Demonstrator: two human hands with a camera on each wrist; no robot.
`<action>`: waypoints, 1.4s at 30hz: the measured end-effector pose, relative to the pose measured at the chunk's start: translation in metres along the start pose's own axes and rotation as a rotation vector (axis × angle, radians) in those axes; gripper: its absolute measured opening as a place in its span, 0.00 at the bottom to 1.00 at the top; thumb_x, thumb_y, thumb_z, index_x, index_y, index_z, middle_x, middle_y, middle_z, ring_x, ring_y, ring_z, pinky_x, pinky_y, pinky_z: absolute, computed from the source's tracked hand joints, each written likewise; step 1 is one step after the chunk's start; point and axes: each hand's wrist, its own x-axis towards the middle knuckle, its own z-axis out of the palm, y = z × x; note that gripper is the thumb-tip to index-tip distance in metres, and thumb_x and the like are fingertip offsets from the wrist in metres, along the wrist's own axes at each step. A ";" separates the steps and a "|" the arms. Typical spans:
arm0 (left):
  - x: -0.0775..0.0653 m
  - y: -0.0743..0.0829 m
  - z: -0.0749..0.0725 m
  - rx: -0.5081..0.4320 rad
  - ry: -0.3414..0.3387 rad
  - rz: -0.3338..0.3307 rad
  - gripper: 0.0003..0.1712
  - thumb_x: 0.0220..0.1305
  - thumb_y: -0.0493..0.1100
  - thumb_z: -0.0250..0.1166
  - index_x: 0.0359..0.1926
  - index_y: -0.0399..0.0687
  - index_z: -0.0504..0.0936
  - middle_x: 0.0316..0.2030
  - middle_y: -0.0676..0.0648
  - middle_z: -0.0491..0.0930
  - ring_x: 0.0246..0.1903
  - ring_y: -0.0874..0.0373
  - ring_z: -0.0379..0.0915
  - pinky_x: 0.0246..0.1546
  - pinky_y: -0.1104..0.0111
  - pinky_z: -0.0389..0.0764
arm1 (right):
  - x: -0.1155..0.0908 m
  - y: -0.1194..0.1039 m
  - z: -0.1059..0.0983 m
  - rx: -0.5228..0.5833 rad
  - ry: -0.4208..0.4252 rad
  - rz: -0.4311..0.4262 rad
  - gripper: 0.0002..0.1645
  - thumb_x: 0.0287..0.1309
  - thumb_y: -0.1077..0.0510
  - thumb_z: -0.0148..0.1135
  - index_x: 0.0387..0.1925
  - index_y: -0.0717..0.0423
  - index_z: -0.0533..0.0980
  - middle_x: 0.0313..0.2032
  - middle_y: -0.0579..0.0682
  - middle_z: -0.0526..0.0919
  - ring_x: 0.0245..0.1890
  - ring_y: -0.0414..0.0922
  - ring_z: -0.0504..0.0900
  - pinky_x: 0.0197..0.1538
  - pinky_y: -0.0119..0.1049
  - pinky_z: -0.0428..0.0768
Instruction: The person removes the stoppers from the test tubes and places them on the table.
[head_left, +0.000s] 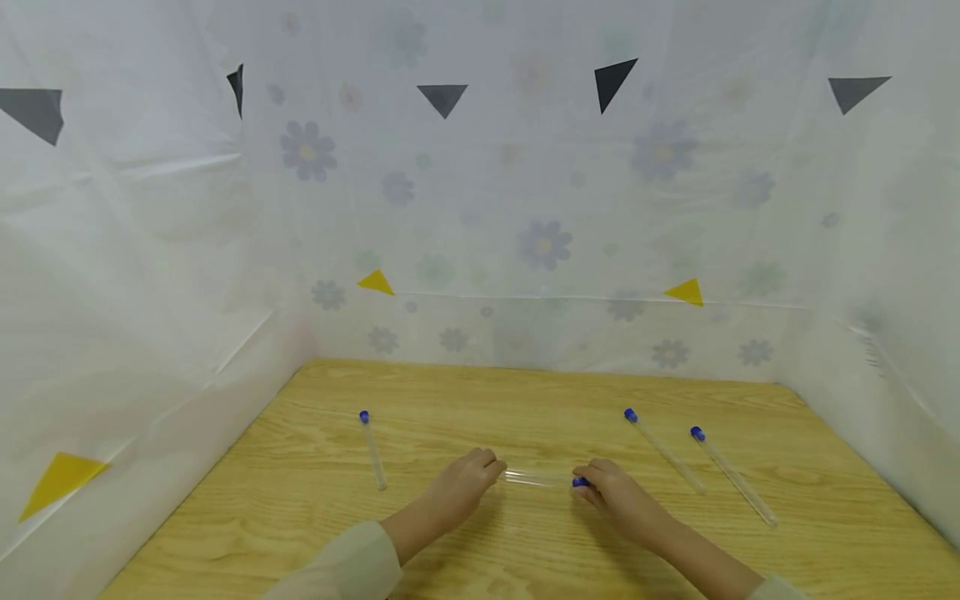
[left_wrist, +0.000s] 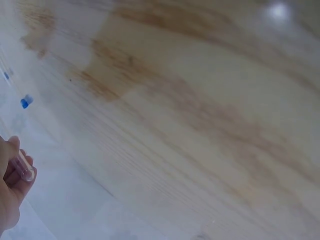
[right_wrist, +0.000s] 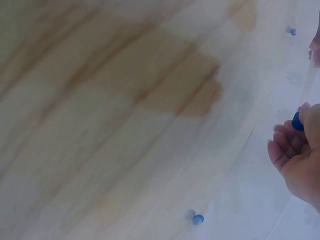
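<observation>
A clear test tube (head_left: 534, 477) lies crosswise between the two hands, low over the table. My left hand (head_left: 461, 487) grips its plain end; in the left wrist view the rounded tube bottom (left_wrist: 26, 171) pokes out between thumb and fingers. At the other end, my right hand (head_left: 624, 504) pinches the blue cap (head_left: 580, 482) with thumb and forefinger. The right wrist view shows this cap (right_wrist: 298, 121) at the thumb, with the other fingers loosely curled below. Parts of the tube inside both hands are hidden.
Left of the hands, one blue-capped tube (head_left: 373, 454) lies on the wood-grain table (head_left: 480, 400). Two more, a nearer-in tube (head_left: 667, 454) and an outer tube (head_left: 737, 479), lie slanted on the right. White flower-patterned sheeting (head_left: 487, 208) with taped triangles walls the back and sides.
</observation>
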 end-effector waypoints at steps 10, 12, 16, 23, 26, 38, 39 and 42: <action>-0.002 0.001 0.000 -0.037 0.019 0.021 0.13 0.54 0.29 0.65 0.42 0.42 0.79 0.35 0.50 0.78 0.36 0.62 0.75 0.37 0.85 0.76 | 0.000 -0.003 0.002 0.005 -0.023 0.103 0.04 0.60 0.64 0.55 0.31 0.61 0.75 0.27 0.42 0.72 0.28 0.32 0.67 0.27 0.26 0.72; -0.001 0.002 0.000 -0.042 0.016 0.021 0.13 0.54 0.30 0.65 0.42 0.42 0.79 0.35 0.50 0.78 0.36 0.62 0.75 0.37 0.85 0.77 | 0.000 -0.005 0.002 -0.004 -0.021 0.119 0.04 0.60 0.64 0.56 0.31 0.61 0.75 0.27 0.42 0.73 0.28 0.33 0.67 0.27 0.26 0.72; -0.001 0.003 0.000 -0.048 0.003 0.012 0.12 0.54 0.32 0.65 0.42 0.42 0.79 0.35 0.50 0.78 0.36 0.63 0.75 0.37 0.85 0.76 | 0.000 -0.006 0.002 -0.012 -0.028 0.152 0.03 0.58 0.64 0.57 0.30 0.61 0.75 0.26 0.42 0.72 0.27 0.33 0.66 0.26 0.26 0.71; -0.001 0.004 -0.001 -0.042 0.016 0.007 0.11 0.54 0.35 0.66 0.40 0.43 0.79 0.33 0.51 0.78 0.34 0.64 0.75 0.36 0.86 0.76 | 0.000 -0.007 0.003 -0.068 0.015 0.123 0.07 0.59 0.61 0.56 0.27 0.59 0.73 0.23 0.41 0.68 0.25 0.31 0.62 0.25 0.25 0.66; 0.000 0.005 -0.003 -0.038 0.030 0.009 0.11 0.53 0.35 0.66 0.40 0.42 0.80 0.33 0.51 0.78 0.34 0.63 0.75 0.35 0.86 0.76 | -0.001 -0.007 0.003 -0.114 0.073 0.072 0.08 0.59 0.59 0.56 0.26 0.58 0.72 0.22 0.40 0.68 0.25 0.31 0.62 0.24 0.25 0.66; 0.001 0.008 -0.004 -0.020 0.018 -0.020 0.11 0.52 0.36 0.67 0.39 0.43 0.80 0.33 0.51 0.79 0.34 0.64 0.76 0.35 0.87 0.75 | -0.002 -0.006 0.007 -0.212 0.201 -0.018 0.09 0.59 0.59 0.57 0.24 0.58 0.71 0.22 0.40 0.68 0.24 0.31 0.63 0.23 0.24 0.66; 0.001 0.008 -0.004 -0.025 0.021 -0.019 0.11 0.52 0.36 0.67 0.39 0.43 0.80 0.33 0.51 0.79 0.34 0.63 0.76 0.35 0.87 0.75 | -0.002 -0.006 0.007 -0.213 0.202 -0.013 0.09 0.58 0.59 0.58 0.24 0.58 0.71 0.22 0.40 0.68 0.24 0.31 0.63 0.23 0.24 0.67; 0.001 0.006 -0.004 -0.031 0.022 -0.014 0.11 0.52 0.36 0.67 0.39 0.43 0.81 0.33 0.51 0.79 0.34 0.63 0.76 0.35 0.87 0.76 | -0.002 -0.008 0.007 -0.202 0.198 0.002 0.09 0.57 0.60 0.59 0.24 0.57 0.71 0.21 0.40 0.68 0.24 0.32 0.64 0.23 0.25 0.67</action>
